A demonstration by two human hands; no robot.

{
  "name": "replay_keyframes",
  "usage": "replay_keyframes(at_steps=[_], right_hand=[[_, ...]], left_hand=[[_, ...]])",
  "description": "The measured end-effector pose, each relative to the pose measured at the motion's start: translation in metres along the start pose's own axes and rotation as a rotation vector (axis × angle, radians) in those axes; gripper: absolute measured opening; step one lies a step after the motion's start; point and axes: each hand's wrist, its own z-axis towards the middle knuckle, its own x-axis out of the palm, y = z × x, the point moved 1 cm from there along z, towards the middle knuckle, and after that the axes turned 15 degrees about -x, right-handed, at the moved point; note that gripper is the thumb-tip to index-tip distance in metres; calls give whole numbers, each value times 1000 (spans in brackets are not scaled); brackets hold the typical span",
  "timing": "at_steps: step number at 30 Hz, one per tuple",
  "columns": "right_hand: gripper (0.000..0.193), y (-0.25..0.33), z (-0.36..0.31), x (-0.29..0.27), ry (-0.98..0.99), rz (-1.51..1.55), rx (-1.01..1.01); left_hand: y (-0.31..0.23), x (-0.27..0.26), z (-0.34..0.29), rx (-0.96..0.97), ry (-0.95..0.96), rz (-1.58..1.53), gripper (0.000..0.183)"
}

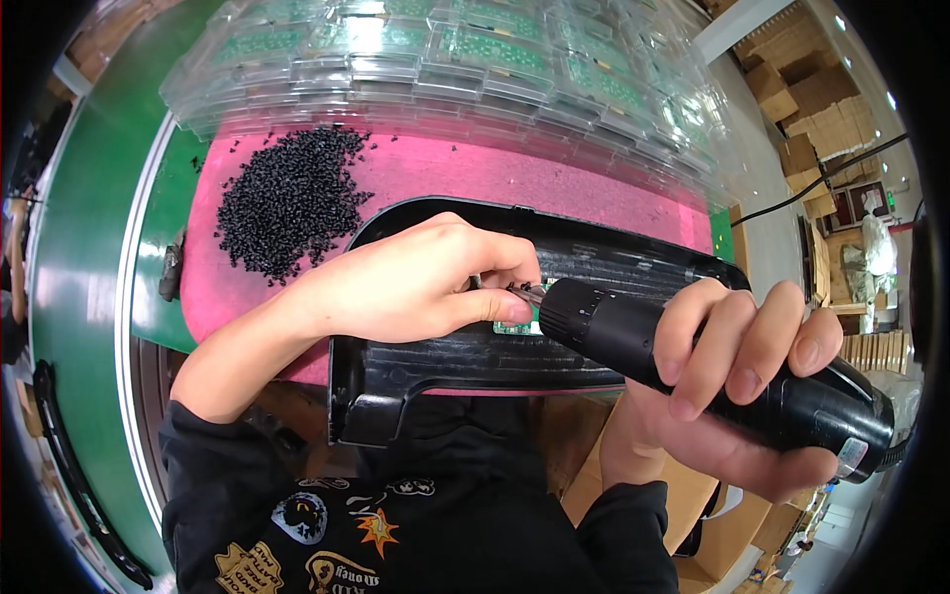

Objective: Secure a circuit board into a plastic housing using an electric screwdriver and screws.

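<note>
My right hand (737, 366) is wrapped round a black electric screwdriver (604, 322), which lies tilted with its bit pointing left. At the tip of the metal bit (531, 294), my left hand (435, 277) pinches small black screws (522, 287) between thumb and fingers; how many is hidden. Below both hands lies a long black plastic housing (460, 366), its hollow side up, across the near edge of a pink mat. Inside it, a green circuit board (510, 327) shows partly under my left fingertips.
A heap of black screws (287, 203) lies on the pink mat (435, 163) at the left. Clear plastic trays (475, 74) with green boards are stacked along the back. A cardboard box (708, 535) stands low on the right, and a black cable (821, 183) hangs at the right.
</note>
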Motion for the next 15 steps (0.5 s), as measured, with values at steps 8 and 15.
replay_keyframes(at_steps=[8,15], right_hand=[[55,8,-1,-5,-8,-40,-49],[54,9,3,-2,45,2,-12]], left_hand=[[4,4,1,119,-60,-21,15],[7,4,0,74,-152,-85,10]])
